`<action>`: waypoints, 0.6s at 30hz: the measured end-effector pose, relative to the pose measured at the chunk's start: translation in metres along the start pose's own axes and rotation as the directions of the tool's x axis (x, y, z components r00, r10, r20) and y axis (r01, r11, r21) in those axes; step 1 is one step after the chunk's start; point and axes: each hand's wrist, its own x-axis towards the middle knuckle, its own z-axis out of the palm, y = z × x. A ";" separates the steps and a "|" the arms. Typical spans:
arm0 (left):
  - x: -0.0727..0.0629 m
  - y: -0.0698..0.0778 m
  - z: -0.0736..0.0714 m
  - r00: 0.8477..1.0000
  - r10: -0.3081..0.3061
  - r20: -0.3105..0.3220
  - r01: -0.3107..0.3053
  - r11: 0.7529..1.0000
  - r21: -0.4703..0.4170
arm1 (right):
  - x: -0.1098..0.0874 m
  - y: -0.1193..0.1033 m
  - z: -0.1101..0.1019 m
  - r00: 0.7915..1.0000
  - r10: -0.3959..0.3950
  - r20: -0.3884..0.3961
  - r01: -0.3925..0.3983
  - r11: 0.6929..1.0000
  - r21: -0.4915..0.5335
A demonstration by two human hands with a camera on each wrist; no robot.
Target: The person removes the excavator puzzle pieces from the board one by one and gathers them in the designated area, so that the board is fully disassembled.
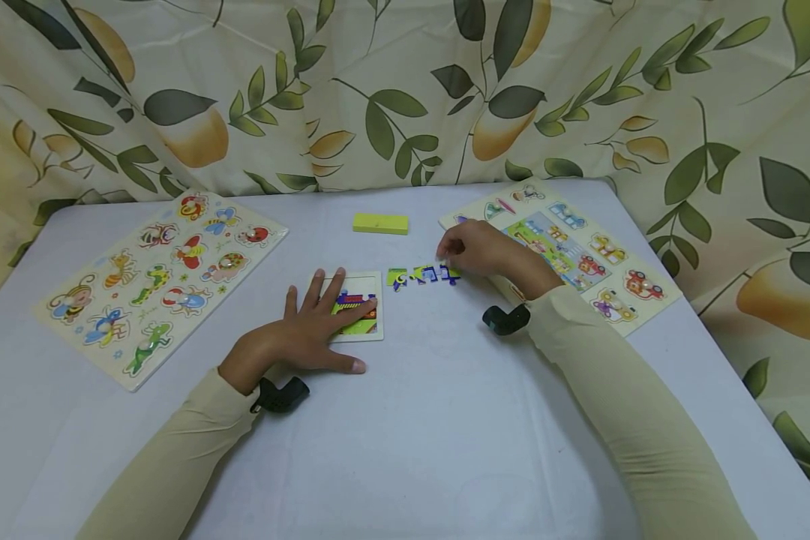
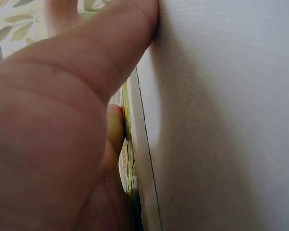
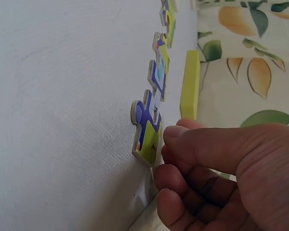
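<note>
My left hand (image 1: pixel 310 319) lies with fingers spread over a small framed puzzle board (image 1: pixel 379 330) that shows a red and purple vehicle picture on green. In the left wrist view, the thumb (image 2: pixel 106 53) reaches past the board's edge (image 2: pixel 143 159) onto the cloth. My right hand (image 1: pixel 482 251) is at the right end of a short row of loose jigsaw pieces (image 1: pixel 425 274). Its thumb and curled fingers pinch the edge of the end puzzle piece (image 3: pixel 148 139), purple and yellow-green, which lies by the others. The fingertips partly hide that edge.
A yellow-green block (image 1: pixel 381 223) lies behind the pieces. To the left is a large insect puzzle board (image 1: pixel 169 289); to the right, a vehicle puzzle board (image 1: pixel 624 296) lies partly under my right forearm. A leaf-patterned curtain (image 1: pixel 405 90) hangs behind the white-covered table (image 1: pixel 405 450).
</note>
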 end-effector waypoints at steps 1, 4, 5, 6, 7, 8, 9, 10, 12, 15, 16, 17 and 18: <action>0.000 0.000 0.000 1.000 -0.001 0.000 0.001 1.000 0.002 | 0.000 0.000 0.000 1.000 0.002 -0.004 -0.002 1.000 0.008; 0.000 0.000 0.000 1.000 -0.008 0.000 0.008 1.000 0.003 | -0.001 -0.002 0.000 1.000 0.000 -0.011 0.001 1.000 0.027; 0.000 0.001 0.000 1.000 -0.011 0.000 0.011 1.000 0.004 | -0.001 -0.002 0.000 1.000 -0.006 -0.012 0.006 1.000 0.031; 0.000 0.001 0.000 1.000 -0.015 -0.001 0.015 1.000 0.006 | -0.001 -0.003 0.000 1.000 -0.009 -0.013 0.009 0.999 0.033; -0.001 0.001 0.000 1.000 -0.017 -0.002 0.017 1.000 0.007 | -0.001 -0.004 0.000 1.000 -0.010 -0.013 0.011 0.999 0.035; -0.001 0.001 0.000 1.000 -0.019 -0.003 0.019 1.000 0.008 | -0.001 -0.004 0.000 1.000 -0.013 -0.015 0.013 0.999 0.034; -0.001 0.002 0.000 1.000 -0.020 -0.005 0.020 1.000 0.010 | 0.000 -0.005 0.000 1.000 -0.018 -0.017 0.018 0.999 0.037; -0.001 0.002 0.000 1.000 -0.020 -0.008 0.020 1.000 0.013 | 0.000 -0.005 0.001 1.000 -0.021 -0.019 0.022 0.999 0.040; -0.001 0.002 0.000 1.000 -0.019 -0.012 0.019 1.000 0.021 | 0.001 -0.006 0.002 1.000 -0.019 -0.022 0.020 0.999 0.046; -0.001 0.003 -0.001 1.000 -0.018 -0.014 0.019 0.999 0.037 | 0.002 -0.008 0.003 1.000 -0.021 -0.022 0.023 0.998 0.057; -0.002 0.004 -0.001 1.000 -0.017 -0.013 0.018 0.999 0.039 | 0.002 -0.009 0.003 1.000 -0.021 -0.022 0.023 0.998 0.060; -0.002 0.004 -0.001 1.000 -0.015 -0.012 0.015 0.999 0.038 | 0.002 -0.009 0.004 0.999 -0.024 -0.021 0.025 0.998 0.060; -0.002 0.005 -0.002 1.000 -0.014 -0.010 0.014 0.999 0.038 | 0.002 -0.010 0.004 0.999 -0.029 -0.020 0.030 0.998 0.061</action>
